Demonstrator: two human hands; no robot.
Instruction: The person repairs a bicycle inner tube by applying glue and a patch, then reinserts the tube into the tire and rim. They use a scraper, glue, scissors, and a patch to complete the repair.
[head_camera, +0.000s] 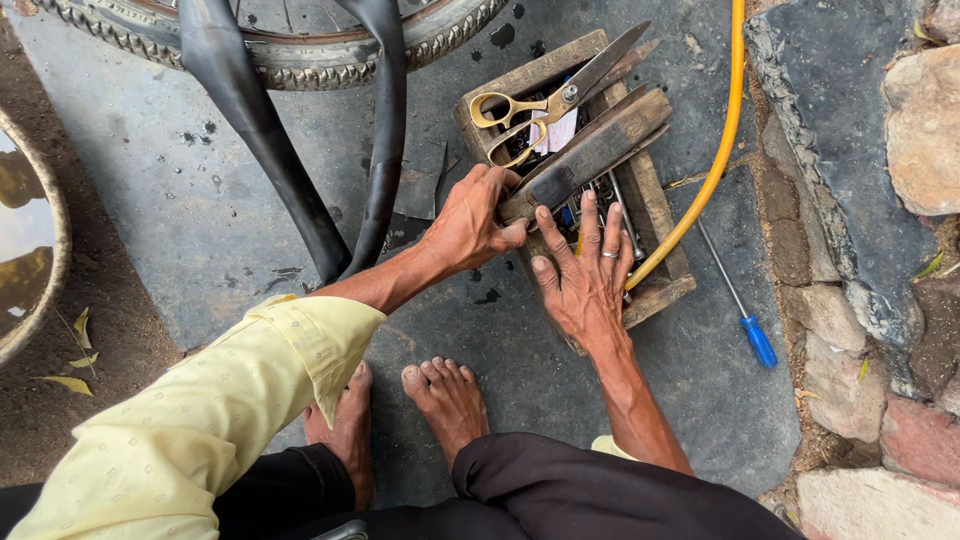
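Over the wooden toolbox on the floor, the left hand had its grip curled around the near end of a dark wooden block lying slantwise across the box, thumb pressed along its lower edge. The right hand lay flat and spread, fingers reaching down among the metal tools inside, holding nothing that could be made out. By the look of it, the step in hand was a search through the box, the block being held aside; any next move would call for the right fingers to close on one small tool. Brass-handled scissors rested across the far corner. Beside the box ran a yellow hose, with a blue-handled screwdriver beyond, and a black inner tube hung from a wheel.
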